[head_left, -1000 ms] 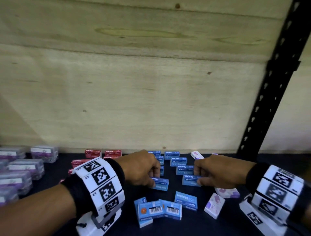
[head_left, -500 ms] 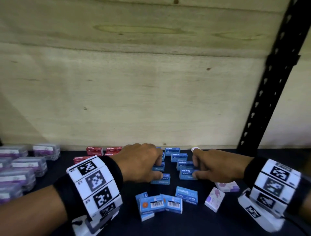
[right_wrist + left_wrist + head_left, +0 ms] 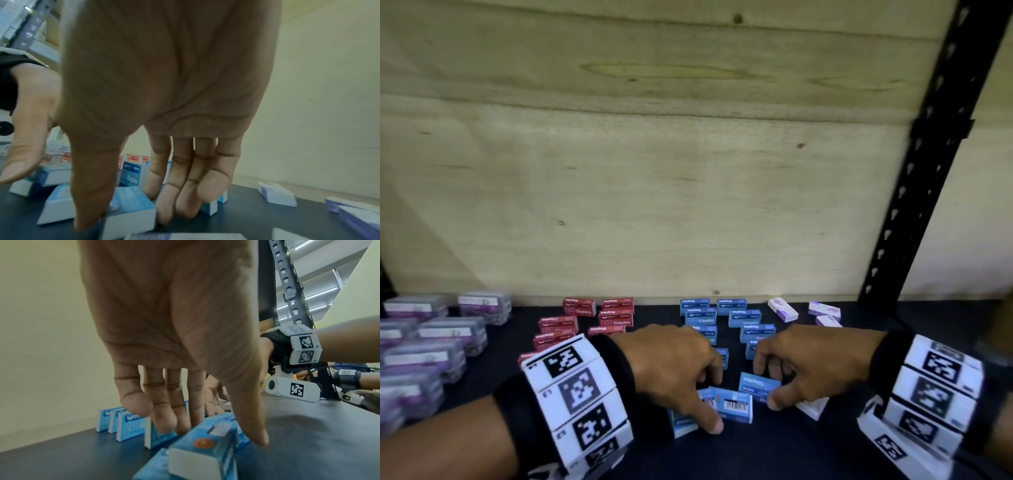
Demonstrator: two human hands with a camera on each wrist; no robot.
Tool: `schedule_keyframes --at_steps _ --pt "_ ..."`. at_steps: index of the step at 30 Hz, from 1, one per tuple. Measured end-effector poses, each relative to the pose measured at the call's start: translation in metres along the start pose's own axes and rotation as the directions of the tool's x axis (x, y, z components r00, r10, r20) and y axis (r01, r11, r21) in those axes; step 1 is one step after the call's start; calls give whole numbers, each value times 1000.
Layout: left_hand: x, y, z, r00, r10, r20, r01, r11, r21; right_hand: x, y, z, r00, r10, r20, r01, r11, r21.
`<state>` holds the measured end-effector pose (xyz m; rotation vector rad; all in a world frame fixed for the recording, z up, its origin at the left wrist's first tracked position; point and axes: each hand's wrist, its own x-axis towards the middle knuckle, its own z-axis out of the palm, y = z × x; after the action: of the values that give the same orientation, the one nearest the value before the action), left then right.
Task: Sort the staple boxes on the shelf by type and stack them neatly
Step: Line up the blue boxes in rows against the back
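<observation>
Small blue staple boxes stand in two rows [image 3: 743, 317] at the back of the dark shelf [image 3: 791, 452]. In front lie loose blue ones. My left hand [image 3: 712, 404] pinches a blue barcode box [image 3: 734, 407], thumb before it and fingers behind; the left wrist view shows this hand [image 3: 220, 434] straddling that box [image 3: 205, 449]. My right hand [image 3: 767, 385] pinches another blue box [image 3: 758, 385] just right of it, seen close in the right wrist view [image 3: 131, 209] between thumb and fingers. Red staple boxes [image 3: 616, 317] are grouped left of the blue ones.
White-and-purple boxes [image 3: 824, 310] lie at the back right, one more [image 3: 812, 409] beside my right thumb. Clear plastic cases [image 3: 431, 342] fill the left end. A wooden panel [image 3: 654, 171] closes the back. A black upright [image 3: 928, 154] stands at the right.
Both hands have drawn back from the blue rows toward the shelf's front and now hold loose blue boxes there.
</observation>
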<state>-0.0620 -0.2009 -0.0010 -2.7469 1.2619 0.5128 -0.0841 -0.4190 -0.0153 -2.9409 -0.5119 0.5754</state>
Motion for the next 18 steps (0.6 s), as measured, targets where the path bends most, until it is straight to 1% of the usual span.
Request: schedule_keyframes --at_steps 3,9,13,18 --pt "3 3 5 1000 17 -3 -17 998 61 -1 -4 1 1000 12 4 -12 1000 -10" --pt "9 8 15 998 33 -61 -24 989 146 -3 -6 1 999 38 -5 -38 999 -29" --pt "7 7 19 996 54 -77 -41 986 160 -7 -7 0 999 38 -9 -39 999 -18" --pt "-1 -2 23 996 58 -74 -48 991 128 -9 -5 0 998 55 -10 -55 998 -8"
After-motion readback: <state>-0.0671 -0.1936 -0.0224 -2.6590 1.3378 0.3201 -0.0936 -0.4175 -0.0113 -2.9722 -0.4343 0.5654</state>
